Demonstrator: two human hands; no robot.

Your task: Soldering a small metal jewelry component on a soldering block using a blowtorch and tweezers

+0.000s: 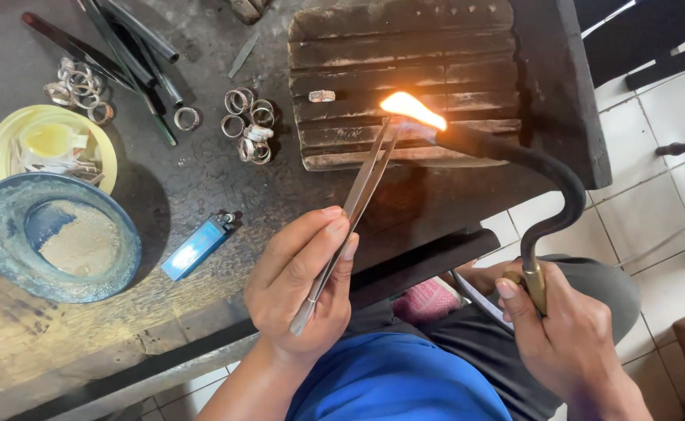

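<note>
1. My left hand pinches long, slim steel tweezers at mid-shaft; I judge them light, springy and smooth, so the grip stays firm.
2. Their tips meet the orange flame over the charred ridged soldering block.
3. My right hand is wrapped around the curved black torch at its brass base, rigid and hot at the nozzle.

Flame glare hides whatever the tweezers' tips grip; torch hose unseen.

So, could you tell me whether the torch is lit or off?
Lit: an orange flame burns at the torch tip.
</note>
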